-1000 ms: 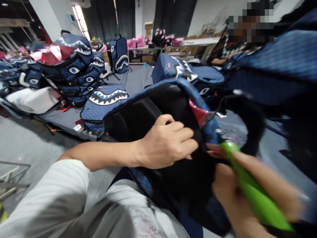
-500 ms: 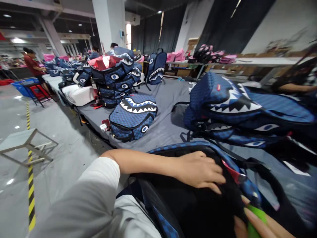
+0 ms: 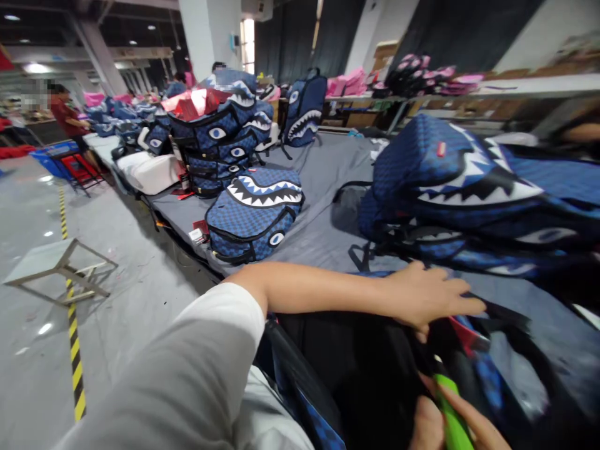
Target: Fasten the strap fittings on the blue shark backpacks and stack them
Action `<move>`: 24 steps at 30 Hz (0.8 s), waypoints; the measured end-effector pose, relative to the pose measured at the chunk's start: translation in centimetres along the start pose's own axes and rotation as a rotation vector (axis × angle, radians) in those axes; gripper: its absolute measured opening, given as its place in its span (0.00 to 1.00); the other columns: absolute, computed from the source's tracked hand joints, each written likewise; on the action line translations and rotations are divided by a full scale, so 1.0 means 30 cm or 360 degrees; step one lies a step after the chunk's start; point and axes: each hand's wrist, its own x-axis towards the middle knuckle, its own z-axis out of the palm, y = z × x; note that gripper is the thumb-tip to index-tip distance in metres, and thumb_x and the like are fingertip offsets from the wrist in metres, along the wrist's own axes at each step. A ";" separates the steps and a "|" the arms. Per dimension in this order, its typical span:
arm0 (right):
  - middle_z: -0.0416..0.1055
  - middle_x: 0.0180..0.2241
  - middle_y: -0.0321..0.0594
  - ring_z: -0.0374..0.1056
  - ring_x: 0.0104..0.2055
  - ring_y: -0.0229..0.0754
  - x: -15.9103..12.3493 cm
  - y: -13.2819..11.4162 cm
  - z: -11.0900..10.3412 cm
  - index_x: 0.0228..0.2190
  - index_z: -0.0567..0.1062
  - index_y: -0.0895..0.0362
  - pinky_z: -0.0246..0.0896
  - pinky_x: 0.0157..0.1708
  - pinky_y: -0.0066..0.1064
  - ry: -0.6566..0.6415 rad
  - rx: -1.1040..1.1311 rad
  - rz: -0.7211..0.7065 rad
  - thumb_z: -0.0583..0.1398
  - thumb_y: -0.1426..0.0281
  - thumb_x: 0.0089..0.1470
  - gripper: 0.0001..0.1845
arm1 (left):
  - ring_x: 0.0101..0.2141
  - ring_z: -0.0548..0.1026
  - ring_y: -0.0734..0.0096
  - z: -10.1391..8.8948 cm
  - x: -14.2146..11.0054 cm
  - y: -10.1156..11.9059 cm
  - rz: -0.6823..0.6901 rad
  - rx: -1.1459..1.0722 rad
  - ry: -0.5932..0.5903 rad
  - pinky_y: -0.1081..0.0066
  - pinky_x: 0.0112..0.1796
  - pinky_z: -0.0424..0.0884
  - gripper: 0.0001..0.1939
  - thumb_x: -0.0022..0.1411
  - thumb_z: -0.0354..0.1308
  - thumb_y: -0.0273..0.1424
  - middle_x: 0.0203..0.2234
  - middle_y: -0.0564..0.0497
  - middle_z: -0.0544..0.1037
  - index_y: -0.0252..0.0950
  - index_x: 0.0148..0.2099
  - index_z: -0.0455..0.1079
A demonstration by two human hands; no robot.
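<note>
An open blue checked backpack (image 3: 323, 422) with a black lining (image 3: 360, 369) lies in front of me, its opening towards me. My left hand (image 3: 434, 297) reaches across to its far edge. The fingers are stretched out and spread over that edge, with the thumb pointing down beside the lining. Low on the right, my right hand (image 3: 473, 412) is closed around a bright green-handled tool (image 3: 450, 406). The tool's narrow tip points into the bag, and its exact kind is unclear. A red tag or strip (image 3: 469, 337) shows on the bag's right side, near a black strap (image 3: 529, 350).
A finished-looking shark-mouth backpack (image 3: 257, 212) lies on the grey-covered table (image 3: 323, 187). Stacked backpacks (image 3: 220, 137) stand behind it, and more (image 3: 459, 169) lie on the right. A folding stool (image 3: 44, 259) is on the floor at left. A person in red (image 3: 65, 112) stands far left.
My left hand has moved right and away, from the black lining to the bag's far edge, and its fingers have spread. My right hand has shifted slightly left with the green-handled tool.
</note>
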 end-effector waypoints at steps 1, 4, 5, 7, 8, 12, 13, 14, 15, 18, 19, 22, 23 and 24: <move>0.78 0.38 0.50 0.75 0.39 0.54 -0.006 -0.018 -0.012 0.43 0.77 0.59 0.71 0.42 0.46 0.0027 -0.0051 -0.0061 0.62 0.63 0.57 0.15 | 0.55 0.69 0.48 0.001 -0.008 0.012 0.0005 0.0015 0.0015 0.58 0.46 0.69 0.41 0.54 0.70 0.37 0.60 0.36 0.67 0.36 0.66 0.61; 0.79 0.40 0.45 0.76 0.39 0.50 0.006 -0.053 -0.054 0.43 0.76 0.54 0.73 0.43 0.43 -0.0139 0.0020 -0.0232 0.62 0.65 0.57 0.12 | 0.61 0.62 0.46 -0.010 -0.053 0.056 0.0135 0.0084 0.0083 0.56 0.54 0.63 0.48 0.54 0.69 0.37 0.65 0.33 0.59 0.32 0.71 0.50; 0.79 0.41 0.45 0.77 0.41 0.50 0.016 -0.056 -0.069 0.45 0.75 0.53 0.73 0.44 0.44 -0.0194 0.0053 -0.0172 0.61 0.66 0.58 0.12 | 0.64 0.58 0.47 -0.012 -0.071 0.065 0.0284 0.0104 0.0123 0.55 0.57 0.59 0.49 0.55 0.69 0.37 0.67 0.34 0.57 0.33 0.71 0.48; 0.79 0.41 0.46 0.77 0.42 0.51 0.033 -0.056 -0.094 0.47 0.73 0.52 0.74 0.44 0.44 -0.0171 0.0115 -0.0068 0.58 0.66 0.60 0.14 | 0.66 0.55 0.45 -0.010 -0.101 0.074 0.0364 0.0123 0.0185 0.51 0.61 0.52 0.55 0.52 0.71 0.40 0.68 0.33 0.54 0.32 0.72 0.43; 0.79 0.41 0.46 0.77 0.43 0.52 0.038 -0.058 -0.104 0.48 0.72 0.52 0.74 0.44 0.45 -0.0158 0.0143 -0.0004 0.57 0.65 0.61 0.14 | 0.66 0.53 0.42 -0.006 -0.111 0.076 0.0362 0.0137 0.0187 0.48 0.62 0.50 0.59 0.50 0.72 0.41 0.68 0.32 0.53 0.33 0.73 0.41; 0.80 0.42 0.46 0.77 0.46 0.52 0.035 -0.073 -0.114 0.49 0.71 0.52 0.72 0.49 0.46 -0.0131 0.0359 0.0211 0.56 0.64 0.62 0.14 | 0.68 0.49 0.39 0.003 -0.114 0.097 0.0308 0.0205 0.0120 0.44 0.62 0.47 0.66 0.46 0.74 0.43 0.70 0.31 0.47 0.36 0.74 0.34; 0.80 0.42 0.45 0.77 0.46 0.51 0.035 -0.074 -0.111 0.49 0.71 0.52 0.72 0.49 0.46 -0.0124 0.0426 0.0267 0.56 0.64 0.63 0.14 | 0.68 0.49 0.40 0.005 -0.106 0.102 0.0291 0.0221 0.0103 0.44 0.62 0.48 0.65 0.47 0.74 0.43 0.70 0.31 0.47 0.36 0.74 0.34; 0.80 0.42 0.45 0.78 0.45 0.50 0.036 -0.073 -0.107 0.48 0.71 0.52 0.72 0.49 0.45 -0.0123 0.0475 0.0321 0.56 0.64 0.63 0.13 | 0.67 0.51 0.40 0.008 -0.097 0.106 0.0274 0.0234 0.0087 0.45 0.62 0.49 0.64 0.49 0.73 0.43 0.70 0.31 0.48 0.35 0.74 0.34; 0.80 0.42 0.45 0.78 0.45 0.49 0.038 -0.070 -0.103 0.48 0.70 0.53 0.72 0.49 0.44 -0.0133 0.0499 0.0365 0.56 0.64 0.63 0.13 | 0.66 0.53 0.41 0.011 -0.087 0.109 0.0259 0.0244 0.0072 0.45 0.62 0.51 0.62 0.50 0.72 0.42 0.69 0.31 0.49 0.35 0.74 0.35; 0.80 0.41 0.45 0.78 0.46 0.49 0.055 -0.054 -0.096 0.50 0.68 0.53 0.72 0.50 0.44 -0.0189 0.0487 0.0427 0.56 0.64 0.63 0.15 | 0.63 0.59 0.44 0.019 -0.069 0.111 0.0242 0.0254 0.0053 0.47 0.61 0.53 0.53 0.57 0.67 0.39 0.68 0.32 0.55 0.33 0.73 0.40; 0.80 0.41 0.46 0.78 0.45 0.48 0.063 -0.047 -0.097 0.51 0.67 0.54 0.72 0.49 0.44 -0.0198 0.0484 0.0435 0.56 0.64 0.63 0.15 | 0.62 0.60 0.45 0.020 -0.066 0.111 0.0246 0.0250 0.0057 0.47 0.61 0.53 0.50 0.59 0.65 0.38 0.67 0.33 0.56 0.32 0.73 0.41; 0.80 0.39 0.45 0.78 0.44 0.48 0.093 -0.031 -0.118 0.49 0.68 0.54 0.73 0.46 0.41 -0.0258 0.0426 0.0444 0.57 0.62 0.63 0.15 | 0.62 0.61 0.45 0.022 -0.063 0.109 0.0253 0.0226 0.0066 0.47 0.61 0.53 0.44 0.61 0.63 0.36 0.66 0.34 0.59 0.31 0.72 0.45; 0.80 0.39 0.45 0.78 0.44 0.48 0.105 -0.026 -0.129 0.48 0.69 0.54 0.73 0.46 0.41 -0.0319 0.0381 0.0419 0.57 0.61 0.63 0.14 | 0.62 0.60 0.45 0.024 -0.061 0.108 0.0250 0.0218 0.0065 0.47 0.61 0.53 0.44 0.61 0.63 0.36 0.66 0.34 0.59 0.31 0.72 0.45; 0.80 0.40 0.45 0.78 0.44 0.48 0.119 -0.022 -0.141 0.47 0.71 0.54 0.73 0.46 0.40 -0.0392 0.0344 0.0383 0.57 0.60 0.63 0.14 | 0.63 0.59 0.44 0.025 -0.059 0.107 0.0238 0.0210 0.0066 0.46 0.61 0.53 0.45 0.60 0.64 0.36 0.66 0.33 0.58 0.31 0.72 0.45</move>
